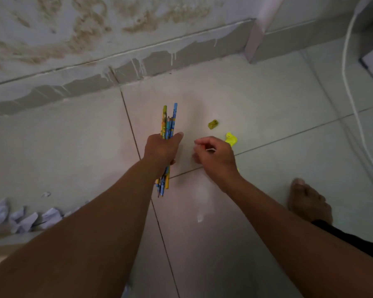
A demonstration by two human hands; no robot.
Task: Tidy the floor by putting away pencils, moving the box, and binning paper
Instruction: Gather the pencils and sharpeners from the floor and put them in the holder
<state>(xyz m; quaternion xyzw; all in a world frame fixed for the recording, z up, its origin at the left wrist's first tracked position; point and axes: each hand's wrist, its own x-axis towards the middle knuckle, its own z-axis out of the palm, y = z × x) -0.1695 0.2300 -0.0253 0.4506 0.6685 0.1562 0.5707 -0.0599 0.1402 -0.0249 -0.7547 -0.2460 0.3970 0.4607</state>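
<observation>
Wall: stained and blotched (73, 29), with a grey skirting strip along its foot
Floor: pale tiles (267, 100) with dark grout lines crossing beneath both arms
Cable: a white cord (351, 82) runs down the right side across the tiles
Foot: a bare foot (308, 203) stands on the tiles at the right, well apart from the hands
Crumpled paper: white balls (24, 218) lie in a heap on the floor at the far left, well apart from both hands
Left hand: clenched (160, 149) round a bundle of pencils, thumb stretched out along the side of the bundle, held above the floor
Pencils: a blue and yellow patterned bunch (168, 119), roughly upright in the fist, ends sticking out above and below it
Right hand: fingers (213, 155) curled inward, fingertips drawn together near something small and reddish; blur hides whether they pinch it, so I cannot tell
Yellow piece: a bright yellow scrap (232, 138) on the floor, just behind the right hand and partly hidden by it
Sharpener: a small olive-yellow block, seemingly a pencil sharpener (213, 124), on the tile just beyond the right hand, untouched
</observation>
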